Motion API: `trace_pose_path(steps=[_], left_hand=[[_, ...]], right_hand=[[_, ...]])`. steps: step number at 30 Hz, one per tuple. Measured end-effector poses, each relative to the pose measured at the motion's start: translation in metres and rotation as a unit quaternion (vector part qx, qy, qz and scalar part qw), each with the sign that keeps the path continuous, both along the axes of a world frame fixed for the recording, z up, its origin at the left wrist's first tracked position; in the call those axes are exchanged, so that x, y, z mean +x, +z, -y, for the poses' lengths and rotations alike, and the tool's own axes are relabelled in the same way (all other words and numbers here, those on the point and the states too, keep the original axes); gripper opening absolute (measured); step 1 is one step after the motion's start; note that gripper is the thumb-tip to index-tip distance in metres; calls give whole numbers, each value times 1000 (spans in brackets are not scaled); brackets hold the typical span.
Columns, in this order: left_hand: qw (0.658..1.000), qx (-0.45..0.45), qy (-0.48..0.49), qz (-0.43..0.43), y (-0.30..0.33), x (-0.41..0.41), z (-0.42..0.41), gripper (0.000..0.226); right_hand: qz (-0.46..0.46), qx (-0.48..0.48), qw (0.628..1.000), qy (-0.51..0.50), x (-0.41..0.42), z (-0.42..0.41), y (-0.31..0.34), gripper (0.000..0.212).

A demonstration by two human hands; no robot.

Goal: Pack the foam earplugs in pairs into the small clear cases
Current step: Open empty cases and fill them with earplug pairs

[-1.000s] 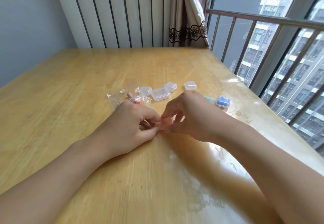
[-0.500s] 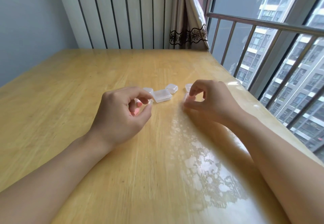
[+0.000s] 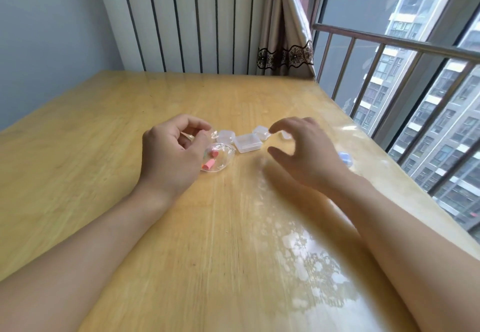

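My left hand point(image 3: 174, 152) is curled, its fingertips pinching the top of a clear plastic bag point(image 3: 222, 161) that lies on the wooden table point(image 3: 233, 228). Pink foam earplugs point(image 3: 209, 163) show inside the bag. Just right of it stand small clear cases: a rounded one point(image 3: 226, 135), a wider flat one point(image 3: 246, 143) and a small square one point(image 3: 261, 132). My right hand point(image 3: 306, 155), blurred, hovers open above the table with its fingertips near the square case. Another clear case point(image 3: 286, 135) is partly hidden behind its fingers. A case with blue earplugs point(image 3: 344, 157) peeks out beyond my right wrist.
The table's right edge runs along a window with a metal railing point(image 3: 389, 46). A curtain point(image 3: 285, 33) hangs at the far right corner and a striped wall panel point(image 3: 194, 20) stands behind the far edge.
My hands were together near me around something pink. They have since parted: the left moved to the bag, the right moved out to the cases and opened.
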State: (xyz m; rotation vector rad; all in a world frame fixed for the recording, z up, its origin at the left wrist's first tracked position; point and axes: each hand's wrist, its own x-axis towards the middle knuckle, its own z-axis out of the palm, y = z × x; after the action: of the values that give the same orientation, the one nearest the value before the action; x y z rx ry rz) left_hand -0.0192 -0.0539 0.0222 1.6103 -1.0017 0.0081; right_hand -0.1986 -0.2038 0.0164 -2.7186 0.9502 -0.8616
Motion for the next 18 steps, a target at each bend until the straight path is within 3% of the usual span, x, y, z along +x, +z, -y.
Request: trace_pose_path(steps=[3,7,11,13,15,16,18], left_hand=[[1000,7,7,-21,-2,5,0,18],[1000,8,-20,-21,-2,0,-3,17],[999,9,-32,-7,-1,-3,-5,12],[999,10,-31,-2,-1,-5,-6,8],[998,2,-62,-29,0,-7,-8,9],[995,4,-85,-42,1,-10,-10,20],[989,32,-140,-41,2,-14,-14,40]], right_hand=[[-98,-14,995,26,27,-7,-4,48],[-196,3,980,38,52,9,7,53],[-213,23,976,42,57,6,15,53],[-161,10,986,29,46,-5,22,53],[-29,49,997,42,31,-21,26,46],[54,113,990,62,25,-31,28,41],[190,300,927,120,14,-50,29,33]])
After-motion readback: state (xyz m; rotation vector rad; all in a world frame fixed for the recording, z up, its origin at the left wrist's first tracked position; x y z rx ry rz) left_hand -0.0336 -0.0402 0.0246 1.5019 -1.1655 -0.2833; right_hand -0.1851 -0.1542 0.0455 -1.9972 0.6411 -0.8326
